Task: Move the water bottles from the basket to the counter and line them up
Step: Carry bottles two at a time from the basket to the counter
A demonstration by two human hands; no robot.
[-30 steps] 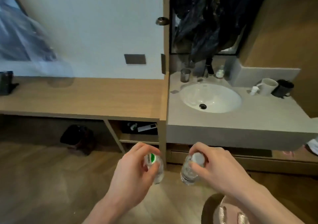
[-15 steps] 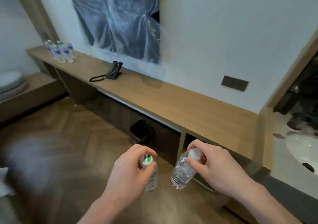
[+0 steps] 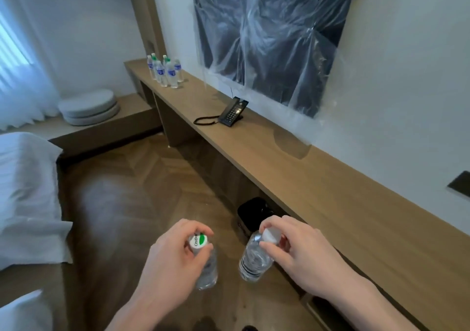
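Left hand (image 3: pixel 167 262) gripping bottle (image 3: pixel 207 267) by cap, right hand (image 3: pixel 302 257) pinching second bottle (image 3: pixel 254 259), wooden counter (image 3: pixel 330 190) to right, bottle cluster (image 3: pixel 165 71) and phone (image 3: pixel 232 113) far ahead, bed (image 3: pixel 25 190) left

Two held bottles (image 3: pixel 207 267), six bottles on counter (image 3: pixel 165 71), one phone (image 3: pixel 232 113)

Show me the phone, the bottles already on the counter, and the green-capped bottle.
phone (image 3: pixel 232 113), head view, on its keypad.
bottles on the counter (image 3: pixel 165 71), head view, on one bottle's blue label.
green-capped bottle (image 3: pixel 199 241), head view, on its cap, held by the left hand (image 3: pixel 167 267).
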